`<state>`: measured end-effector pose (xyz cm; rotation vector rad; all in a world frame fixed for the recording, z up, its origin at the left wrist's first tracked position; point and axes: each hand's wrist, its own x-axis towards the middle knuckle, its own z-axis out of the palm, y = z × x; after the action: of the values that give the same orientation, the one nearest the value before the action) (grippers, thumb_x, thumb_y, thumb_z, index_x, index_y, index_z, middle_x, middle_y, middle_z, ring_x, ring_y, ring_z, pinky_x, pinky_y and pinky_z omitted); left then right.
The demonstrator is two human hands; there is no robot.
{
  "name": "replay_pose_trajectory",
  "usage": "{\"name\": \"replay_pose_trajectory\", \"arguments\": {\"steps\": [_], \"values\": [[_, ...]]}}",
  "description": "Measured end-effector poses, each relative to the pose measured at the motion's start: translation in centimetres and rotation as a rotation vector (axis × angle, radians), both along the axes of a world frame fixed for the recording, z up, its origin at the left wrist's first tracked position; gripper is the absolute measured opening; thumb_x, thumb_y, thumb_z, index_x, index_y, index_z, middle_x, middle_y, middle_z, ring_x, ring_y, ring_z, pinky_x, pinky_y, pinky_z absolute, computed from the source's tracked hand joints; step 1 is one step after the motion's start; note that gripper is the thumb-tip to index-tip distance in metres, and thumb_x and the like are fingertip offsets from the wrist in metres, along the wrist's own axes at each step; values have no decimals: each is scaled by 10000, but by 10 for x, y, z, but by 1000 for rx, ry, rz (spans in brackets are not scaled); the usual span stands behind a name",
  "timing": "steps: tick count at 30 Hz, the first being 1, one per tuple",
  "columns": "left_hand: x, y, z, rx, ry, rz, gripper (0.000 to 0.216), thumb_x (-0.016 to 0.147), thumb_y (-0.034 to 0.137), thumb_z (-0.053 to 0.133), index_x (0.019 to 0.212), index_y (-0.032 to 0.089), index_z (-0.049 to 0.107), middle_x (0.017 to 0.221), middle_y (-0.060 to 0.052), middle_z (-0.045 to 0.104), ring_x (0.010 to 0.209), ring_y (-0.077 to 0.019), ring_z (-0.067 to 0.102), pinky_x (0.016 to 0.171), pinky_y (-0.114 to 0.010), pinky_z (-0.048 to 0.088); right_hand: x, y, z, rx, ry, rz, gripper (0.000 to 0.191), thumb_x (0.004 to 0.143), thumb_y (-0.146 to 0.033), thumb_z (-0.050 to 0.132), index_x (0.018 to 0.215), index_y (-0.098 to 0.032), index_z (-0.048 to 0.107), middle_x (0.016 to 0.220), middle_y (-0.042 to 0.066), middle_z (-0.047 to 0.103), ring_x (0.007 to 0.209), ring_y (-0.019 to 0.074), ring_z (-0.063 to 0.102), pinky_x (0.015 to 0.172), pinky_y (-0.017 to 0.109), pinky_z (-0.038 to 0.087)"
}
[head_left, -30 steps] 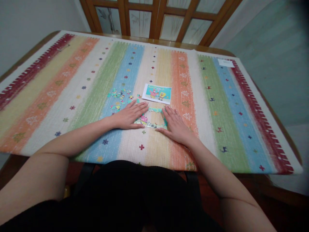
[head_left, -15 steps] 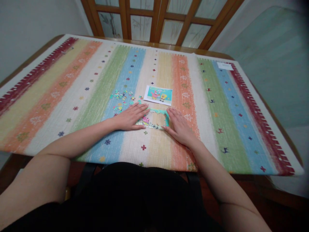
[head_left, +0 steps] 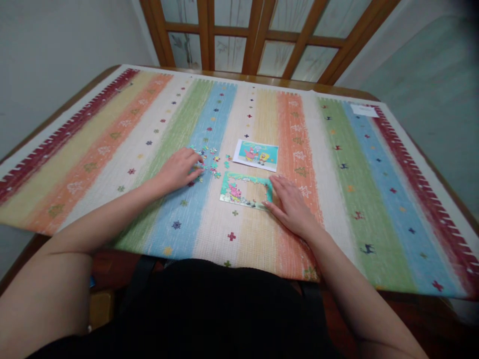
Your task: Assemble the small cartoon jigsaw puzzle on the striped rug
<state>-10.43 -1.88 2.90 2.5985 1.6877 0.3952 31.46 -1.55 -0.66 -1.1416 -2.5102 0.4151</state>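
Observation:
A partly assembled jigsaw puzzle (head_left: 227, 191) lies on the striped cloth, its teal border joined and a pink figure at its left side. The middle of it shows bare cloth. My right hand (head_left: 290, 205) rests flat along the puzzle's right edge, thumb and fingertips touching it. Left of the puzzle is a pile of loose jigsaw pieces (head_left: 215, 160). Over the left part of that pile is my left hand (head_left: 179, 168), fingers apart and bent down among the pieces; nothing shows held in it. Above the puzzle lies a printed reference picture (head_left: 256, 155) with cartoon figures.
The striped tablecloth (head_left: 209, 234) covers the table. A small white paper (head_left: 364, 110) lies near the far right corner. Beyond the table's far edge stand wooden doors with glass panes (head_left: 232, 52).
My left hand has left the puzzle's left edge and moved left to the loose pieces, uncovering the puzzle's left side. My right hand stays at the right edge. The view has shifted slightly.

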Motion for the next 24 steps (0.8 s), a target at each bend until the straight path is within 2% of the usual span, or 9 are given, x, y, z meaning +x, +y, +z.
{"name": "replay_pose_trajectory", "arguments": {"steps": [3,7,11,17,20,24], "values": [[-9,2,-7,-35,-42,154,368,1013,521,647,1199,204,655,1147,-126,642,1146,-314,591,1058,-478,494,0,0,1,-3,8,-4,771,1069,-546,495,1742,-243,274,1690,169,440,1594,377,373,1327,641,297],[-2,5,-13,-82,-47,204,419,994,523,680,1247,190,659,1202,-141,609,1189,-335,566,1088,-510,480,0,1,2,8,-1,0,759,1077,-537,486,1737,-222,280,1694,184,427,1591,380,377,1328,630,301],[2,12,-10,-130,-74,188,386,981,519,696,1222,217,685,1180,-121,609,1193,-325,564,1103,-510,473,1,0,3,25,-10,4,759,1083,-522,483,1749,-261,229,1701,164,417,1582,384,391,1320,640,317],[-6,13,3,-154,-183,114,329,1010,474,627,1194,209,692,1117,-103,623,1128,-284,592,1117,-498,464,3,-1,4,44,-17,2,751,1097,-497,470,1756,-325,153,1708,132,409,1577,370,398,1308,651,340],[-2,11,7,-186,-210,51,301,1004,466,630,1174,230,706,1145,-94,632,1158,-279,589,1141,-486,448,3,-1,6,40,-14,14,743,1100,-525,465,1749,-288,193,1697,155,421,1578,373,396,1304,643,345],[13,13,4,-218,-179,-7,319,988,474,670,1186,228,716,1177,-104,617,1181,-294,576,1117,-486,455,2,-1,8,21,0,15,740,1101,-554,453,1738,-239,247,1682,177,437,1572,372,404,1313,620,338]]}}
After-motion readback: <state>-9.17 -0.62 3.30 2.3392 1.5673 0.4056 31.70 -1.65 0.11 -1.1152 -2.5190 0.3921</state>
